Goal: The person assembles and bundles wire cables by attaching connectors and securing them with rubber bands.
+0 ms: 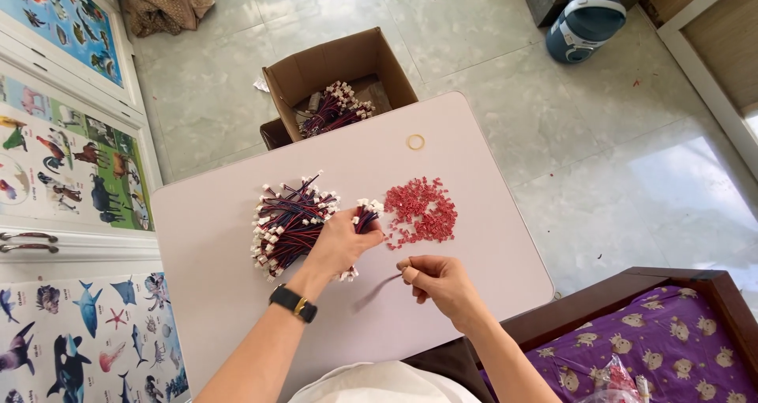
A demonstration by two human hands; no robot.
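My left hand, with a black wristwatch on its wrist, grips a small bundle of red, blue and black wires with white plug ends. Just left of it lies a larger heap of the same wires on the white table. My right hand is closed with its fingertips pinched on a thin wire that trails left over the table. A pile of small red connector pieces lies just beyond both hands.
A yellow rubber band lies near the table's far edge. An open cardboard box with more wire bundles stands on the tiled floor behind the table. A blue appliance is at far right, animal posters at left, purple bedding at lower right.
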